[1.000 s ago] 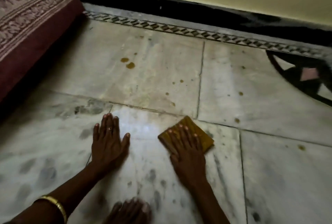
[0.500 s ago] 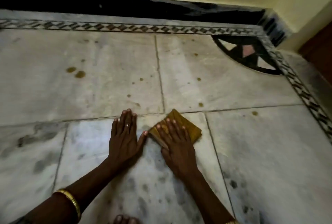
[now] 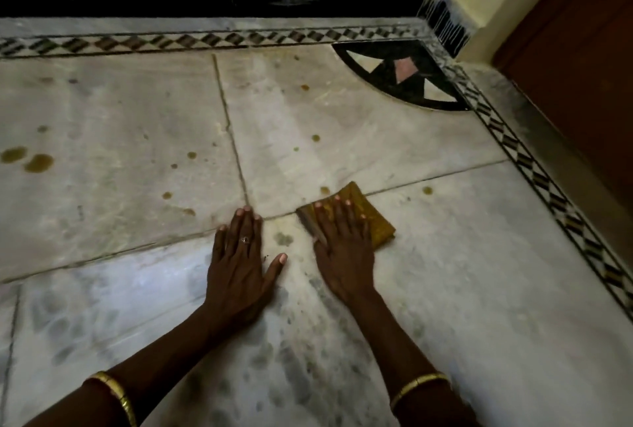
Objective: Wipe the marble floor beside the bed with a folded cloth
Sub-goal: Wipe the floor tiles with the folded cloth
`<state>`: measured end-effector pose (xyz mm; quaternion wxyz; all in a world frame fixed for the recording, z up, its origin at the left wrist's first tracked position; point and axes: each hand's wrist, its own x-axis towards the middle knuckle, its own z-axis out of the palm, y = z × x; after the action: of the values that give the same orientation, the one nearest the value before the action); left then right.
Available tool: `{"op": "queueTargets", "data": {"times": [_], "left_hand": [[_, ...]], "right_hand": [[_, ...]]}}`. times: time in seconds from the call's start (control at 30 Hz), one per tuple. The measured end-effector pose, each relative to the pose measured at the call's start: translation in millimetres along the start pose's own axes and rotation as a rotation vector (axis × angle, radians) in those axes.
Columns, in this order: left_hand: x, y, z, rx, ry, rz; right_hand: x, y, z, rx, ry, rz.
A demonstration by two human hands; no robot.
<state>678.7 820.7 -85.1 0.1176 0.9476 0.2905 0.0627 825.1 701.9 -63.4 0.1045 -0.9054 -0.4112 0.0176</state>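
A folded mustard-yellow cloth (image 3: pixel 371 217) lies on the pale marble floor (image 3: pixel 120 118) across a tile joint. My right hand (image 3: pixel 342 248) presses flat on it, fingers spread, covering its near left half. My left hand (image 3: pixel 239 262) rests flat on the bare floor a short gap to the left, palm down, fingers together and thumb out, holding nothing. Brown spots (image 3: pixel 37 163) dot the tiles ahead, and one small spot (image 3: pixel 324 190) sits just beyond the cloth. The bed is out of view.
A black skirting and patterned border strip (image 3: pixel 212 39) run along the far wall. A black quarter-circle inlay (image 3: pixel 404 80) fills the corner. The border continues down the right side beside a dark wooden door (image 3: pixel 575 67). Grey smudges mark the near tiles.
The view has swung right, so the bed has left the frame and the room corner and door appeared. My right hand has slid the cloth rightward and forward, away from my left hand.
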Motion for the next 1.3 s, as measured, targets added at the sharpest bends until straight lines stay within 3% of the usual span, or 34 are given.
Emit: {"op": "queueTargets", "data": {"times": [0.1,0.2,0.4,0.53,0.67,0.83,0.97,1.17,1.3], "left_hand": [[3,3,3,0.015,0.009,-0.01],[3,5,5,0.018,0.018,-0.01],[13,21,6,0.038,-0.004,-0.009],[22,45,11,0.033,-0.044,0.06],[28,63,17,0.018,-0.033,0.023],[28,62,18,0.043,-0.02,0.03],[27,63,17,0.068,-0.034,0.022],[28,63,18,0.071,-0.047,0.01],[29,64,17,0.077,-0.046,0.017]], "right_hand": [[-33,7,-3,0.004,-0.011,-0.114],[-70,35,-9,-0.005,-0.012,-0.115],[-64,114,-23,-0.029,0.074,0.14],[-3,112,-18,-0.026,0.059,0.289],[8,104,-15,-0.042,0.021,0.179],[-53,123,-26,0.012,0.016,-0.018],[-58,159,-31,0.054,0.093,0.17],[37,184,-30,0.131,0.188,0.447],[96,169,-26,0.253,0.173,0.416]]}}
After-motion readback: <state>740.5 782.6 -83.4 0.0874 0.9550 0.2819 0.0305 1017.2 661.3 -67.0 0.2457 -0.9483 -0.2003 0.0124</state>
